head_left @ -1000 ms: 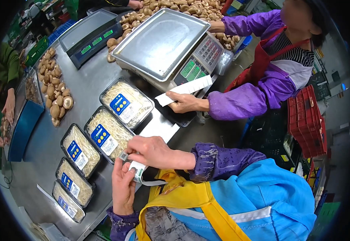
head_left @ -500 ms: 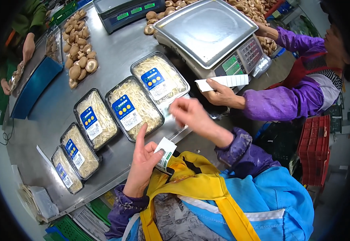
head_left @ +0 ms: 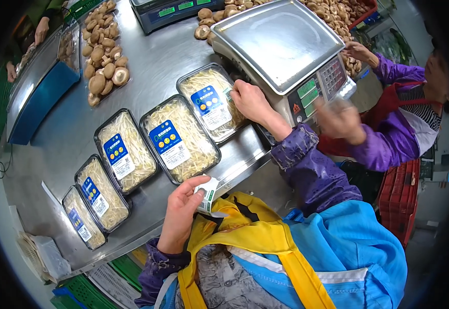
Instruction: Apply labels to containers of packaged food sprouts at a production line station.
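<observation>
- Clock hours are read from the middle of the view, unless another centre is named.
- The left hand (head_left: 182, 208), at 7 o'clock, has a narrow grip: thumb and fingers pinch a strip of labels (head_left: 209, 191) (white with green print), which sticks out toward the hand's own 2 o'clock.
- The right hand (head_left: 250, 100), at 1 o'clock, has its fingers curled close together, the tips at the 3 o'clock side of the end pack (head_left: 210, 105). A small pale patch shows at the fingertips (whether they pinch it or only press on it, I cannot tell).
- The end pack, at 12 o'clock, is a black tray of bean sprouts with a blue-and-white label.
- The second pack (head_left: 179, 141) lies just beside it, between 9 and 10 o'clock; three further packs (head_left: 124, 154) carry the row down to 8 o'clock, all on the steel table (head_left: 49, 165).
- A scale (head_left: 281, 44) with a metal platform stands at 1 o'clock, a heap of mushrooms (head_left: 332, 18) behind it.
- A second scale (head_left: 185, 7) sits between 11 and 12 o'clock (cut by the picture's edge), and a batch of mushrooms (head_left: 103, 59) lies at 10 o'clock.
- A co-worker's hand (head_left: 340, 119), between 2 and 3 o'clock, is blurred (its grip cannot be told).
</observation>
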The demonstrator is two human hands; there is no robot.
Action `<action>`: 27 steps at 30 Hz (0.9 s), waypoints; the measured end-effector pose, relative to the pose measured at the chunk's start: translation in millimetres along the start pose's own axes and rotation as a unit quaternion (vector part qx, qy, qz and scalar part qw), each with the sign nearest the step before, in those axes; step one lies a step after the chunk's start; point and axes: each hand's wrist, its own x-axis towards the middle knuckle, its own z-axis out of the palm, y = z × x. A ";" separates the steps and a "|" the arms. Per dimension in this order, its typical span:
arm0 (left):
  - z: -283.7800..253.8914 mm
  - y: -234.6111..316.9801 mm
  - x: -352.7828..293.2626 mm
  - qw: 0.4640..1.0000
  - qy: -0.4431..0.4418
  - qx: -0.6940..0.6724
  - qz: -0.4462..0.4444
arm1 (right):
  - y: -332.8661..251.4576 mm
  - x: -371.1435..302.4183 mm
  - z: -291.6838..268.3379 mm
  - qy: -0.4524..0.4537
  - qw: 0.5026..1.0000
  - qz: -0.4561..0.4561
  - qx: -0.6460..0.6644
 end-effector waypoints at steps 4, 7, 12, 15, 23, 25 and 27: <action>-6.4 0.9 1.2 1.000 -0.003 0.011 -0.018 | -1.1 3.2 3.4 -0.005 1.000 0.010 -0.027; -10.6 -3.4 4.7 1.000 0.002 0.016 0.024 | -6.6 5.7 1.7 -0.027 0.996 0.006 -0.088; -11.0 7.1 5.3 0.999 0.024 -0.002 0.046 | -16.1 -3.9 -19.4 0.010 0.974 -0.022 -0.225; -13.0 10.9 6.4 0.997 0.045 -0.012 0.059 | -48.6 -26.4 -30.2 0.005 0.991 -0.112 -0.070; -16.5 10.7 -0.4 1.000 0.001 -0.008 0.026 | -115.1 -115.2 -13.3 -0.059 0.937 -0.336 0.072; -17.8 8.4 -3.0 1.000 0.011 0.017 -0.019 | -116.0 -120.2 -12.7 -0.057 0.941 -0.330 0.047; -14.6 6.2 -5.9 1.000 0.000 -0.001 -0.004 | -116.3 -121.5 -13.7 -0.115 0.942 -0.310 0.060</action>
